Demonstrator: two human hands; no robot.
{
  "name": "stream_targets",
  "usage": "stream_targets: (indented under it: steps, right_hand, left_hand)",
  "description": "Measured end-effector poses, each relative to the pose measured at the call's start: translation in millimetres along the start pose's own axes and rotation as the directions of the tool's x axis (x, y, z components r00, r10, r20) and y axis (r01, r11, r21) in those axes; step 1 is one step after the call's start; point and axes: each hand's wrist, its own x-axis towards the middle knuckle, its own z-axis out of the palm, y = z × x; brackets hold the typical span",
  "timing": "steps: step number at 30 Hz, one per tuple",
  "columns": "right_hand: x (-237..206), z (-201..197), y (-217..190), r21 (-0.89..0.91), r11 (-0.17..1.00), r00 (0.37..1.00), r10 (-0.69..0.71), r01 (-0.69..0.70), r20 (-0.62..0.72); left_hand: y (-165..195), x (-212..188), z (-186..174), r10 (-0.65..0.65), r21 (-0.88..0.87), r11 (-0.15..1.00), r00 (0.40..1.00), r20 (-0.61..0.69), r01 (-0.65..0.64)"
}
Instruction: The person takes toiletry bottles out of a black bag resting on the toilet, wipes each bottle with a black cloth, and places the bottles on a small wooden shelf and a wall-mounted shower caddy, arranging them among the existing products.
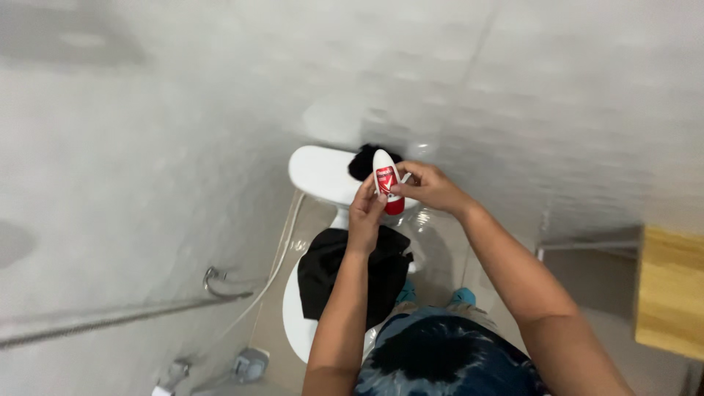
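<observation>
A small white bottle (386, 176) with a red label and red base is held upright in front of me, over a white toilet tank (319, 174). My left hand (365, 218) grips it from below and the left side. My right hand (429, 187) pinches it from the right at the label. Behind the bottle a black fuzzy thing (363, 158) rests on the tank. A black cloth (326, 271) lies over the closed toilet lid beneath my left forearm.
Grey tiled walls stand on both sides and behind the toilet. A hose (275, 268) runs down the left wall to a metal valve (214, 282) and a sprayer (249, 364). A wooden surface (669, 293) sits at the right edge.
</observation>
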Motion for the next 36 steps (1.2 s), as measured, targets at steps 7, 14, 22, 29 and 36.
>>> stream_targets:
  steps: [7, 14, 22, 29, 36]
  right_hand:
    - [-61, -31, 33, 0.165, 0.986, 0.974, 0.027, 0.011, -0.224]
    - [-140, -82, 62, 0.181, 0.972, 0.936, -0.078, 0.147, -0.342]
    - [-314, -167, 81, -0.196, 0.976, 0.852, -0.182, 0.096, -0.491]
    - [-460, -220, 72, -0.114, 0.987, 0.718, 0.001, -0.112, -0.696]
    - [-524, -244, 66, -0.176, 0.976, 0.649, -0.049, -0.132, -0.759]
  left_hand:
    - [-31, 1, 48, -0.157, -0.054, 0.984, 0.971, 0.181, 0.170]
    - [-75, -6, 114, -0.274, -0.057, 0.950, 0.905, 0.325, 0.308]
    - [-158, -59, 249, -0.282, -0.005, 0.941, 0.790, 0.544, 0.339]
    - [-222, -134, 360, -0.336, 0.135, 0.928, 0.624, 0.706, 0.347]
    - [-259, -168, 415, -0.330, 0.118, 0.914, 0.542, 0.773, 0.388]
